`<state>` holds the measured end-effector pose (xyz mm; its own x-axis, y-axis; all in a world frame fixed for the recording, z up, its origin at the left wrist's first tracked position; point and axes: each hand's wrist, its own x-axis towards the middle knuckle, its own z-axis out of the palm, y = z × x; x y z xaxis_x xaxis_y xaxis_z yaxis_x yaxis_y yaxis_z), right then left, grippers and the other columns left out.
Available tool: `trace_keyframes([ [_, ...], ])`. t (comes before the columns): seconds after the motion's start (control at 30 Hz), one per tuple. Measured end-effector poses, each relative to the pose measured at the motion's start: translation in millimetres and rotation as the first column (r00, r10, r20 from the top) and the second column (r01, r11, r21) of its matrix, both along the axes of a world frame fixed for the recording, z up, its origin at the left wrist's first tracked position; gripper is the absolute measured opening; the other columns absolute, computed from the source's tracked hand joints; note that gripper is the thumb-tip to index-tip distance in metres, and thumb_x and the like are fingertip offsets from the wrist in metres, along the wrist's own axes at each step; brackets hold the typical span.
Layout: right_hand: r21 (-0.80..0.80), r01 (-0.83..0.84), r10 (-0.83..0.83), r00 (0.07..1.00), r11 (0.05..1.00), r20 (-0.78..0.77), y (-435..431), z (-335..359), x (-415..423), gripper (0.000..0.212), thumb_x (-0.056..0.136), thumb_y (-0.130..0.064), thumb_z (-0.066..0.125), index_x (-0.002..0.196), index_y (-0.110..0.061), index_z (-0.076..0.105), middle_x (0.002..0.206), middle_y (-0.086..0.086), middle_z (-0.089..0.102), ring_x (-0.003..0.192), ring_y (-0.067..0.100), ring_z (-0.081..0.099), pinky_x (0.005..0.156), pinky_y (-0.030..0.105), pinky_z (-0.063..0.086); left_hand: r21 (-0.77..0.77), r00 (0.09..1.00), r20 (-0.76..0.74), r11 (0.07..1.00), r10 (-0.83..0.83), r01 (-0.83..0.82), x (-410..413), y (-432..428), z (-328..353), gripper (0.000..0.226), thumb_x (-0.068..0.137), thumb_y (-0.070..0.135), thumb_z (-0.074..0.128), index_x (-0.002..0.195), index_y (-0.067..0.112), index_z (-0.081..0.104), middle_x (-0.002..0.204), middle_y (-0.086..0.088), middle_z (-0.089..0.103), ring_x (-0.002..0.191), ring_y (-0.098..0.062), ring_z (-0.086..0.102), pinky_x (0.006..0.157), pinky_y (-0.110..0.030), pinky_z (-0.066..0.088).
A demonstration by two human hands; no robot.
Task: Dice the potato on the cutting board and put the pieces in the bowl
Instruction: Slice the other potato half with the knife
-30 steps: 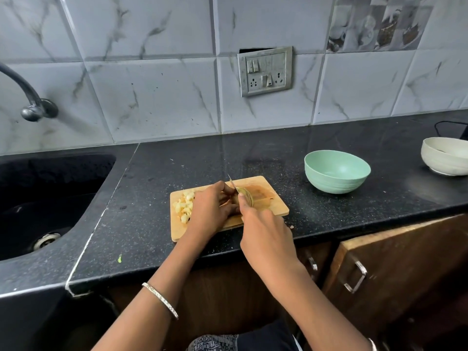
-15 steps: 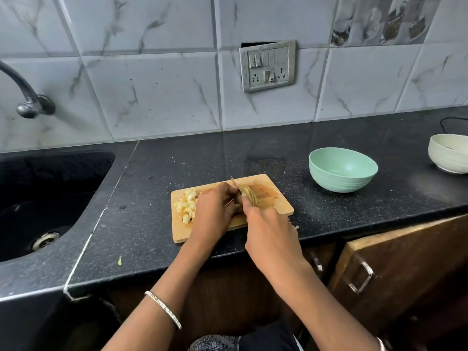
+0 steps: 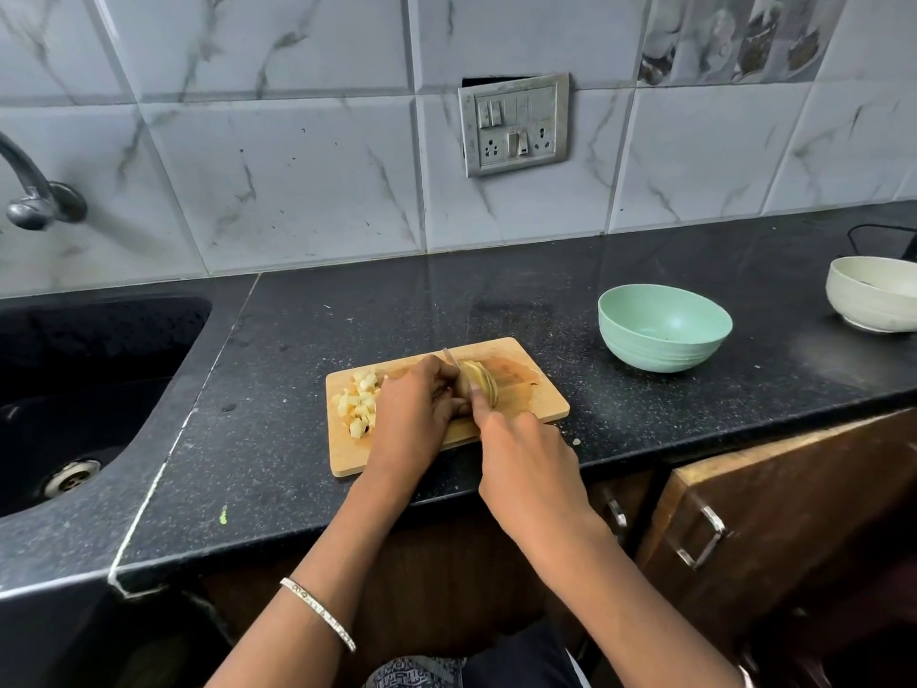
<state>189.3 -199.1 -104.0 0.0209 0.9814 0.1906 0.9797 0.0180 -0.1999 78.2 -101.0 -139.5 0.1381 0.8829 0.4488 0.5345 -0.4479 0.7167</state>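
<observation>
A small wooden cutting board (image 3: 531, 397) lies near the front edge of the black counter. On its left part sits a pile of pale diced potato pieces (image 3: 360, 402). At the board's middle my left hand (image 3: 414, 414) curls over a sliced potato piece (image 3: 479, 384) and holds it down. My right hand (image 3: 521, 459) grips a knife (image 3: 451, 360), index finger along the blade's back, blade down at the potato; the handle is hidden in the hand. A mint green bowl (image 3: 665, 335) stands right of the board with nothing visible inside.
A black sink (image 3: 74, 389) with a tap (image 3: 34, 191) fills the left side. A white bowl (image 3: 873, 300) stands at the far right by a black cable. Below the counter, a wooden cabinet door (image 3: 794, 499) hangs ajar. A switch plate is on the tiled wall.
Both hands stay at the board's middle with the knife at the potato. The camera view has shifted slightly; the pile of dice and the bowls have not moved.
</observation>
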Motion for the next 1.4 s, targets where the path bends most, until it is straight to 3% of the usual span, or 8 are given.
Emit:
trace_keyframes([
  [0.13,-0.025,0.012,-0.012,1.000,1.000,-0.013,8.5,5.0,-1.3,0.071,0.100,-0.006,0.050,0.161,-0.022,0.018,0.119,0.013,0.061,0.110,0.035,0.062,0.079,0.043,0.052,0.007,1.000,-0.005,1.000,-0.010,0.010,-2.2,2.8,0.8,0.028,0.076,-0.007,0.074,0.095,0.012,0.065,0.090,0.005,0.071,0.087,-0.011,0.071,0.086,-0.033,0.058],
  [0.33,-0.062,-0.014,0.013,1.000,0.998,-0.009,11.2,9.2,2.0,0.074,0.098,-0.007,0.053,0.161,-0.024,0.018,0.119,0.015,0.060,0.110,0.036,0.061,0.079,0.043,0.051,0.025,1.000,-0.001,1.000,-0.009,0.009,-0.5,-0.2,-0.8,0.028,0.080,-0.008,0.070,0.102,0.009,0.065,0.087,0.008,0.069,0.085,-0.007,0.071,0.082,-0.020,0.057],
  [0.63,-0.117,-0.013,0.007,0.999,0.993,-0.047,4.9,6.0,9.1,0.071,0.100,-0.012,0.056,0.160,-0.026,0.021,0.125,0.012,0.057,0.114,0.035,0.057,0.079,0.043,0.050,0.081,0.998,-0.053,0.997,-0.013,0.017,-0.9,3.7,-7.3,0.026,0.082,-0.002,0.072,0.104,0.011,0.063,0.087,0.003,0.071,0.079,-0.007,0.071,0.079,-0.035,0.060],
  [0.87,-0.148,-0.023,0.015,0.998,0.989,-0.057,-7.0,5.2,12.8,0.073,0.101,-0.013,0.054,0.161,-0.029,0.016,0.125,0.013,0.056,0.115,0.037,0.057,0.081,0.044,0.050,0.082,0.997,-0.081,0.997,0.003,0.004,-0.8,2.1,-6.0,0.026,0.082,0.004,0.074,0.106,0.010,0.063,0.089,0.001,0.072,0.083,-0.009,0.071,0.081,-0.037,0.059],
  [1.17,-0.116,-0.015,0.006,0.997,0.993,-0.079,-46.1,-0.6,22.4,0.072,0.104,-0.017,0.049,0.161,-0.034,0.008,0.111,0.007,0.062,0.105,0.030,0.062,0.069,0.034,0.042,0.085,0.989,-0.132,0.995,0.059,-0.048,0.6,-1.5,-0.4,0.024,0.085,0.010,0.073,0.106,0.011,0.062,0.093,-0.001,0.073,0.086,-0.013,0.071,0.082,-0.039,0.058],
  [1.4,-0.040,-0.001,-0.007,0.981,0.999,-0.194,-58.9,14.9,24.1,0.061,0.108,-0.026,0.039,0.159,-0.041,0.011,0.122,0.004,0.063,0.110,0.030,0.061,0.071,0.034,0.041,0.093,0.994,-0.091,0.995,0.053,-0.044,0.9,-6.0,1.8,0.029,0.081,0.007,0.076,0.106,0.009,0.062,0.093,-0.002,0.073,0.091,-0.013,0.071,0.086,-0.036,0.058],
])
